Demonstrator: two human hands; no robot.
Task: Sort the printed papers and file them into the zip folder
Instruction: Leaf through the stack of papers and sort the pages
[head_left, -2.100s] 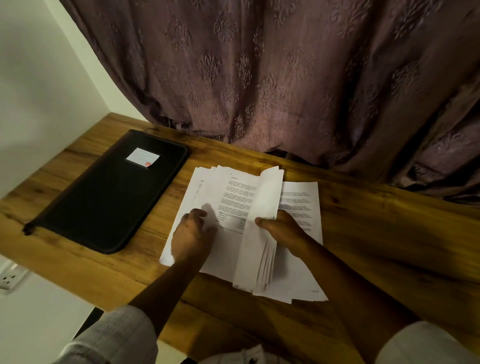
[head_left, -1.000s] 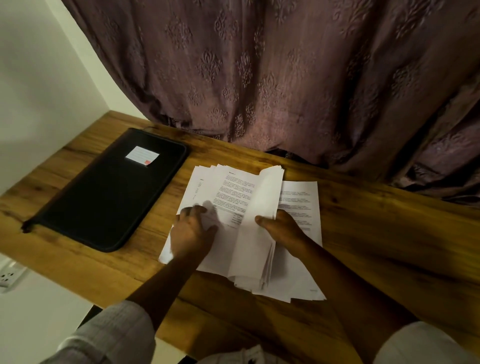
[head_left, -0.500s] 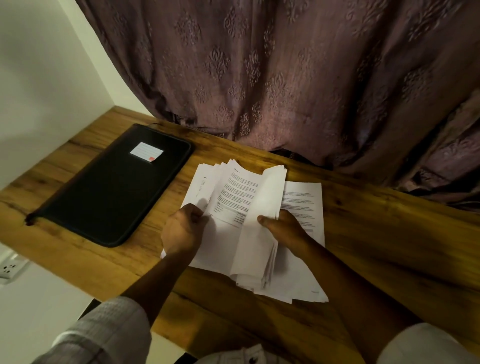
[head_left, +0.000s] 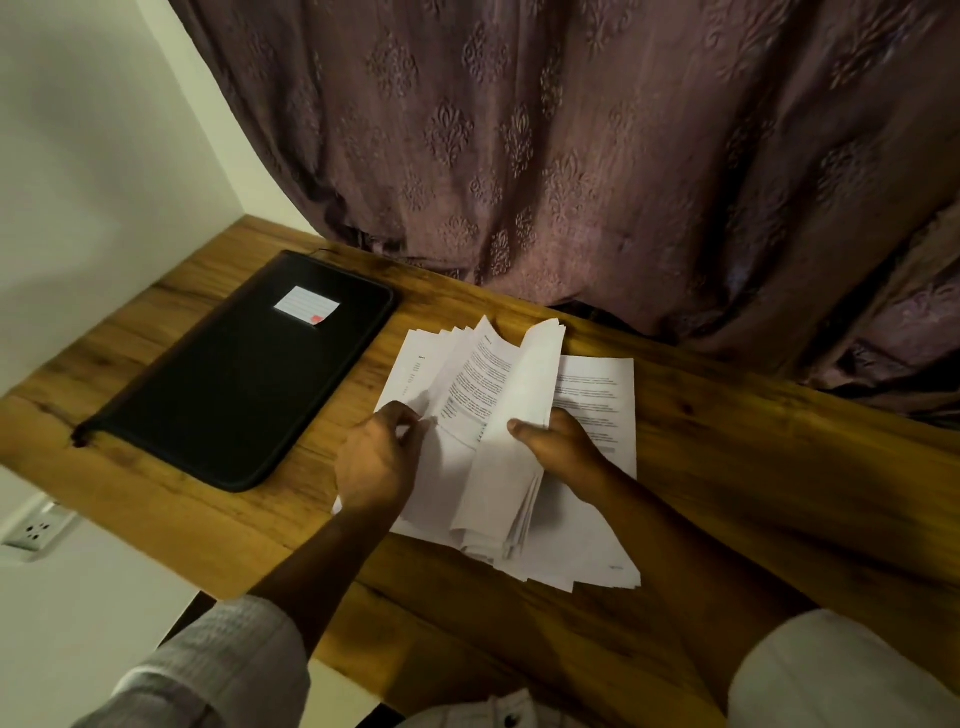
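Shut and flat at the left of the table (head_left: 727, 467), the zip folder (head_left: 239, 374) (nothing filed yet, by the look of it). Just right of the folder, left hand (head_left: 376, 462) with fingers curled, pinching one page edge. Further right of the folder, printed papers (head_left: 488, 374) fanned loose, a bundle held on edge by the right hand (head_left: 561, 449), thumb clamped across. Likely to slide and re-mix on any easing of that thumb; liable to crease or tear from a hard tug against the pinned bundle.

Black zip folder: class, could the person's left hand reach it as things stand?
Probably yes. The black zip folder lies closed on the wooden table beside the left hand, only bare tabletop between. The hand must first release the white printed papers it pinches.
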